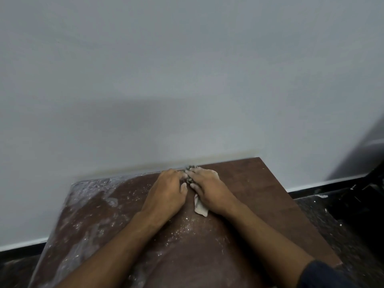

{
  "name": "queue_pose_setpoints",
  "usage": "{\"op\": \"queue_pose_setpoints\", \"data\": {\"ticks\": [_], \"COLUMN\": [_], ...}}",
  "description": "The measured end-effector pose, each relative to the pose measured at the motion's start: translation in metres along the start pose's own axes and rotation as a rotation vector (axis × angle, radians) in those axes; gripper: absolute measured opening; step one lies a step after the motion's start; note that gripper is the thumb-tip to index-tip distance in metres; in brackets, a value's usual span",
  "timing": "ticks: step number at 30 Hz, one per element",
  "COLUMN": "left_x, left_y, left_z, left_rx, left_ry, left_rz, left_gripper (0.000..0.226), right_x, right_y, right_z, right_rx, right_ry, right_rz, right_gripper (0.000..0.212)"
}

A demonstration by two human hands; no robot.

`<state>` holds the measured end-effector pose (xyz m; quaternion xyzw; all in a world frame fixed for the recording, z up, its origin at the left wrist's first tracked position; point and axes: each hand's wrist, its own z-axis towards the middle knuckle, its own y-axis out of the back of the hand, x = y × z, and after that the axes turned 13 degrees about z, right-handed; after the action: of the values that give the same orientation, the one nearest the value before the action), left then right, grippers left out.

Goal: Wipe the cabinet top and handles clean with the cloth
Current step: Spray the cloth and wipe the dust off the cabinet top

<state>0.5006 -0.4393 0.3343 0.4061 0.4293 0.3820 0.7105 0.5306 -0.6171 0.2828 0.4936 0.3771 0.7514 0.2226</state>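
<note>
cloth (200, 206) mostly hidden under right hand (209, 188), cabinet top (259, 194) cut off below

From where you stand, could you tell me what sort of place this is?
Probably a room being painted or renovated: a brown cabinet top dusted with white powder against a bare grey wall, and white flecks on the dark floor.
</note>
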Motion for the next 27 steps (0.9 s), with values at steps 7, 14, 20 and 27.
{"op": "queue_pose_setpoints", "data": {"ticks": [7, 14, 20, 27], "left_x": [0.004, 0.006, 0.007, -0.01], "left_y": [0.003, 0.003, 0.004, -0.006], "left_z": [-0.007, -0.008, -0.01, -0.014], "left_rx": [-0.015, -0.016, -0.034, 0.025], "left_ry": [0.001, -0.004, 0.026, -0.008], "left_rz": [-0.007, -0.012, -0.027, -0.052], "left_gripper": [0.021, 0.027, 0.025, 0.02], "right_x": [0.009, -0.004, 0.033, 0.085], "right_y": [-0.005, 0.005, 0.002, -0.008], "right_z": [0.029, 0.027, -0.029, -0.104], "right_rx": [-0.059, -0.003, -0.005, 0.08], "right_ry": [-0.125, -0.056, -0.038, 0.099], "right_rz": [-0.071, -0.02, 0.037, 0.047], "right_gripper": [0.049, 0.048, 0.049, 0.029]}}
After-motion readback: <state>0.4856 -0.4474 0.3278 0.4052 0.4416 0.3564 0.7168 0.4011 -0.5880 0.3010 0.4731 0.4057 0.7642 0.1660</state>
